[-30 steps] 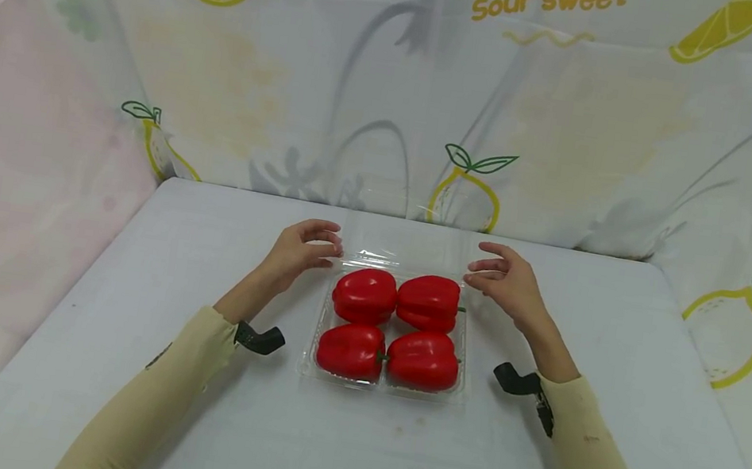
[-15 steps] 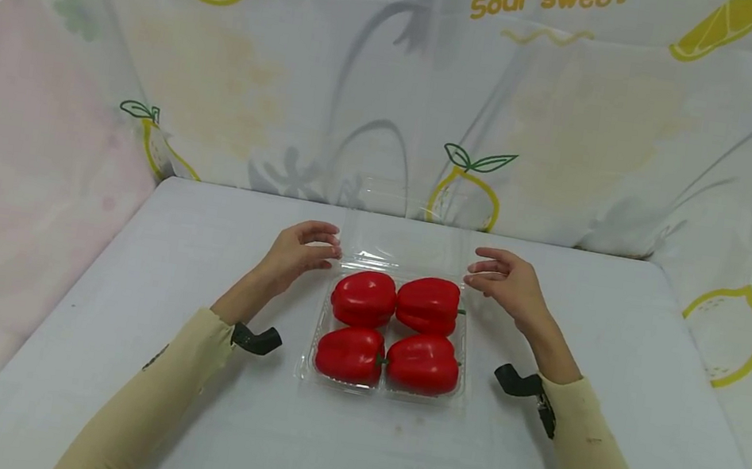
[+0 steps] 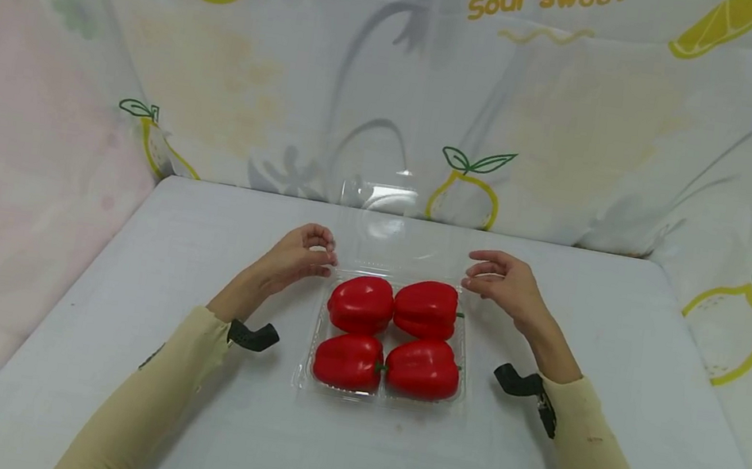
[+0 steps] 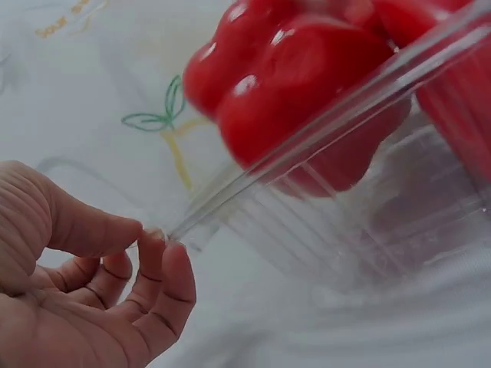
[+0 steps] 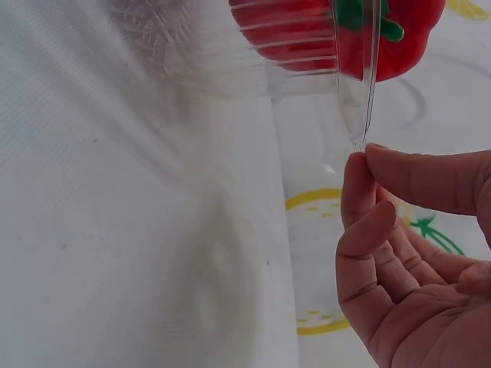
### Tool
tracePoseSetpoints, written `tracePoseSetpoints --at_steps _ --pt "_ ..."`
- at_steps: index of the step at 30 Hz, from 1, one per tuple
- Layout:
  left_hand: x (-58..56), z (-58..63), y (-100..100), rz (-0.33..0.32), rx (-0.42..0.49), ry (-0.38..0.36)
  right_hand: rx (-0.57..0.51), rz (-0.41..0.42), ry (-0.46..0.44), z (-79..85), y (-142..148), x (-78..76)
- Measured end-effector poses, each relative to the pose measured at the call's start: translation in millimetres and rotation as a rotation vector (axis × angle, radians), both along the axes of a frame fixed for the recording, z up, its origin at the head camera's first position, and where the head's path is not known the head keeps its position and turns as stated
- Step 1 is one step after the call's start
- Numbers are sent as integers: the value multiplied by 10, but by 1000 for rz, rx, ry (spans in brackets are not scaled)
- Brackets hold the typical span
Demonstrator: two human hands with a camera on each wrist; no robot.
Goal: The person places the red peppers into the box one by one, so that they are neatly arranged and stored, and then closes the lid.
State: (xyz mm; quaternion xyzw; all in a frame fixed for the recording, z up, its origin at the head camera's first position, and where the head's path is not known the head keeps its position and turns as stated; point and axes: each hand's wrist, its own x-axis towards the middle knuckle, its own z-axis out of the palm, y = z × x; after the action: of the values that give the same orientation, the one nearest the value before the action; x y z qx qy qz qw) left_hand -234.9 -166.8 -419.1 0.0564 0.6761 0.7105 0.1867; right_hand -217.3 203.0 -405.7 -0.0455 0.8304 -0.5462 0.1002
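A clear plastic clamshell box (image 3: 378,400) lies on the table in the head view, its transparent lid (image 3: 403,248) folded back behind it. Several red bell peppers (image 3: 351,361) fill its base in two rows. My left hand (image 3: 301,256) is at the box's far left corner; in the left wrist view its thumb (image 4: 100,234) and fingertips pinch the plastic edge. At the far right corner is my right hand (image 3: 502,284). The right wrist view shows its thumb (image 5: 430,176) and index finger pinching the rim, below a red pepper with a green stem (image 5: 391,29).
A white cloth covers the table (image 3: 621,341). Behind it hangs a lemon-printed curtain (image 3: 578,135), close to the raised lid. A black mount (image 3: 253,336) sits on the left wrist and another black mount (image 3: 517,381) on the right.
Both hands and the box with its peppers have come slightly toward me. Bright reflections on the lid have shifted and grown. My left fingers are bent a little more.
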Motion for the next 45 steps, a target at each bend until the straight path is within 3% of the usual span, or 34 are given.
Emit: tracePoseSetpoints --at_steps 11,17,26,32,39,45 --pt "-28 34 30 7 -8 108 -4 -14 91 -6 13 -24" --pt "-32 12 34 49 -43 258 -61 -38 187 -26 24 -19" --pt "8 4 14 116 -121 433 -16 -42 326 -13 37 27" --pt "190 187 46 86 -206 615 44 11 466 -106 105 16" --pt "167 -18 -102 114 -388 728 221 38 525 -96 173 85" --pt "241 -75 -207 72 -438 772 309 113 530 -37 232 136"
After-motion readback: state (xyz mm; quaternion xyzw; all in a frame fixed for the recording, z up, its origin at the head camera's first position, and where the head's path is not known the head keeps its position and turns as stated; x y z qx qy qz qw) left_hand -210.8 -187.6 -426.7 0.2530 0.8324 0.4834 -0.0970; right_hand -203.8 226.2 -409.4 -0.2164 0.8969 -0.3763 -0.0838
